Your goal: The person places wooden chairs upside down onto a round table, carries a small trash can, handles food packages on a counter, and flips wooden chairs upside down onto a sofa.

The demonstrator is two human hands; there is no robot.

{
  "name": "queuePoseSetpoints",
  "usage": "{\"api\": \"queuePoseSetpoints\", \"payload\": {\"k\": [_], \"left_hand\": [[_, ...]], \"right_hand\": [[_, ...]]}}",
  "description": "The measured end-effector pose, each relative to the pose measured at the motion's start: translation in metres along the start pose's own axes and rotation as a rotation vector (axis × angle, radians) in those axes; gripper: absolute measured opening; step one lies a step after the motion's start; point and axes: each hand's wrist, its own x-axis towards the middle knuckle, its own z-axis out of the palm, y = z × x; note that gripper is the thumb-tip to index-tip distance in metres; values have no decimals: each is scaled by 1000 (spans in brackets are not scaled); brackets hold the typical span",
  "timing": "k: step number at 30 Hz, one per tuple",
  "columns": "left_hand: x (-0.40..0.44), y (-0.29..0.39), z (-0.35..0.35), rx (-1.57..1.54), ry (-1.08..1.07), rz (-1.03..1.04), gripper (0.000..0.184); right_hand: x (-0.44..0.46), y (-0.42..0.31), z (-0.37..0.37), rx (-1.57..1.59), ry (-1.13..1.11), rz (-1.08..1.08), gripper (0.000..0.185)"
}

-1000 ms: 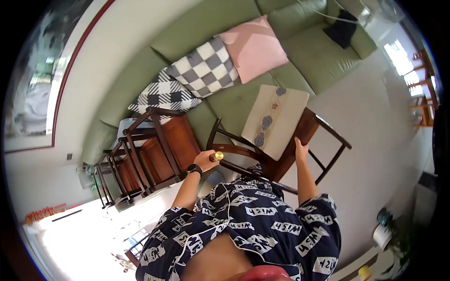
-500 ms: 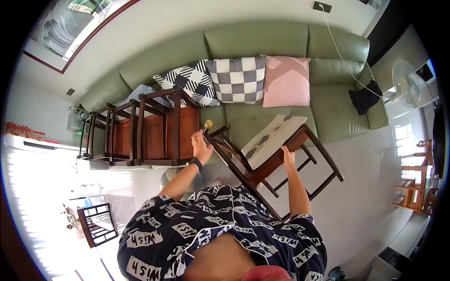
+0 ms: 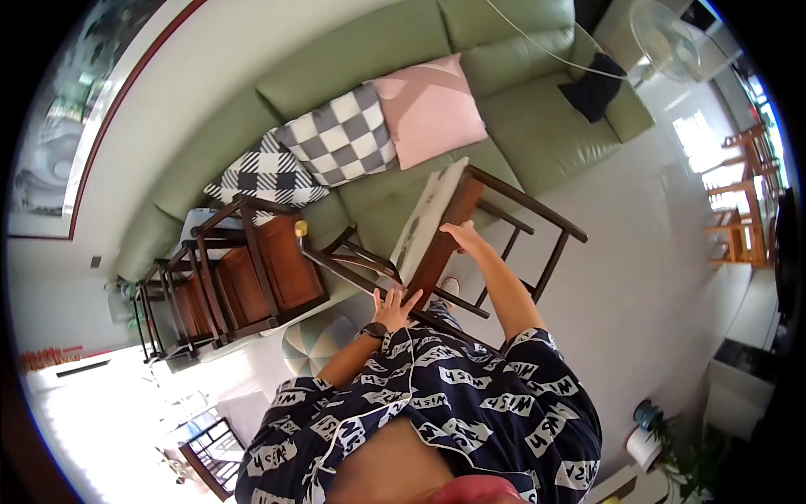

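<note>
A dark wooden chair [image 3: 441, 244] is tilted on its side in front of me, its pale patterned seat cushion [image 3: 417, 220] facing left toward the sofa. My right hand [image 3: 463, 238] grips the edge of the seat frame, fingers wrapped over the wood. Against the near corner of the chair, where the back meets the seat, lies my left hand [image 3: 393, 311] with its fingers spread. A gold-coloured cap [image 3: 300, 228] tops the end of the back post. Several similar dark chairs [image 3: 285, 265] stand in a row to the left, lying against the sofa.
Behind the chair runs a green sofa [image 3: 537, 155] with checked cushions [image 3: 340, 134] and a pink cushion [image 3: 428, 109]. A round striped pouf [image 3: 315, 344] is near my left arm. A fan [image 3: 663, 38] stands far right, and potted plants [image 3: 646, 445] are at lower right.
My left hand has moved from beside the gold-capped post down to the corner near the seat, its fingers now spread. The view has rotated, and the chair is tipped more steeply.
</note>
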Motion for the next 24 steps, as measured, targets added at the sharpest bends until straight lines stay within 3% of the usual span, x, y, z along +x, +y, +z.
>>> {"api": "queuePoseSetpoints", "payload": {"k": [1,3,5,7,8,9,10,11,12,13,14,15,16,18,21,24], "left_hand": [[1,4,1,12,57,6,106],[-1,4,-3,19,114,17,105],[-4,7,-12,-4,119,17,101],[-4,-3,-13,-79,25,-22,96],[-2,-12,-14,-120,-14,-52,93],[1,-24,-26,-210,79,-17,89],[4,-39,-38,-162,102,-1,90],[7,-52,-56,-53,56,-17,89],[11,-65,-72,0,54,-39,79],[13,-94,-52,184,76,-39,64],[16,-109,-65,271,47,-60,35],[18,-132,-54,407,3,-98,18],[20,-151,-42,397,-129,-231,18],[13,-172,-34,382,7,-218,20],[19,-170,-22,366,-168,-317,20],[30,-172,-7,367,-179,-427,20]], "right_hand": [[-31,-11,-19,-104,-73,-24,79],[-29,30,-49,-331,111,-370,65],[-61,66,-89,-194,627,-664,49],[-107,94,-130,-262,1168,-701,49],[-125,112,-143,-282,1306,-562,50],[-112,170,-161,-228,1314,-477,48],[-102,216,-170,35,1175,-355,48],[-78,280,-178,328,894,-249,48],[-79,307,-180,465,518,10,45],[-87,310,-166,483,358,30,43],[-92,308,-148,467,262,78,44],[-103,290,-130,426,187,48,46],[-98,287,-116,549,123,29,43],[-94,272,-92,834,79,-57,37],[-97,260,-102,972,37,96,29],[-109,218,-119,967,-84,130,34]]}}
